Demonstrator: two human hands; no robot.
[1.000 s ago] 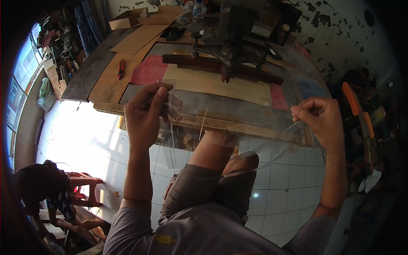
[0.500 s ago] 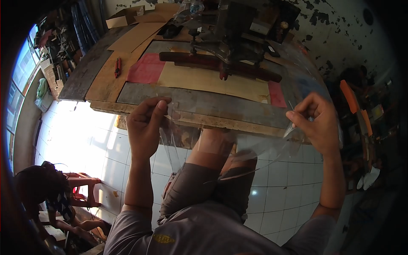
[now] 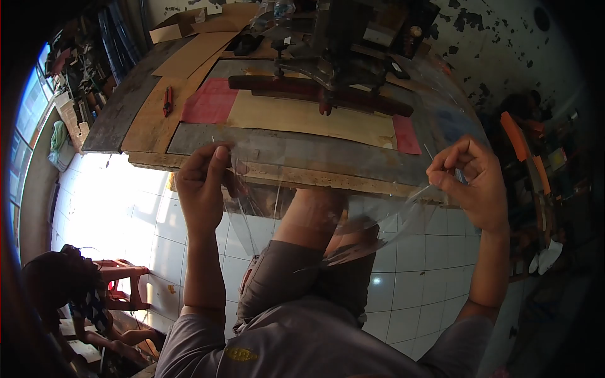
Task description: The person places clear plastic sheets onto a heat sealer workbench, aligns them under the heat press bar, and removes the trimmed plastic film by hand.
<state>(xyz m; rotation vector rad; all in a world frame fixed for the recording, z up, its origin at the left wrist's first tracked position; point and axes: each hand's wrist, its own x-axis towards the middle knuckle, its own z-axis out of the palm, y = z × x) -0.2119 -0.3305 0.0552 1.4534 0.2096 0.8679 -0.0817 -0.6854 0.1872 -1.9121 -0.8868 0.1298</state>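
A clear plastic sheet (image 3: 328, 208) is stretched between my two hands, hanging over my lap and the table's front edge. My left hand (image 3: 207, 173) pinches its left side between thumb and fingers. At the other side, my right hand (image 3: 469, 179) has thumb and fingertips closed on the sheet's corner. Beyond the hands, a yellow sheet (image 3: 309, 120) with a pink piece (image 3: 209, 102) at its left end and another pink piece (image 3: 406, 134) at its right lies on a grey board (image 3: 252, 140). A dark metal machine with a red-brown bar (image 3: 283, 86) stands over it.
A red cutter knife (image 3: 167, 101) lies on the wooden table (image 3: 145, 135) at left. Cardboard pieces (image 3: 189, 57) are at the back left. Another person (image 3: 69, 296) is low at the left beside a red stool (image 3: 126, 277). Orange pieces (image 3: 515, 135) stand at right.
My left hand has moved slightly left, widening the gap between my hands. The plastic sheet's lower edge has shifted, and the whole view has moved a little.
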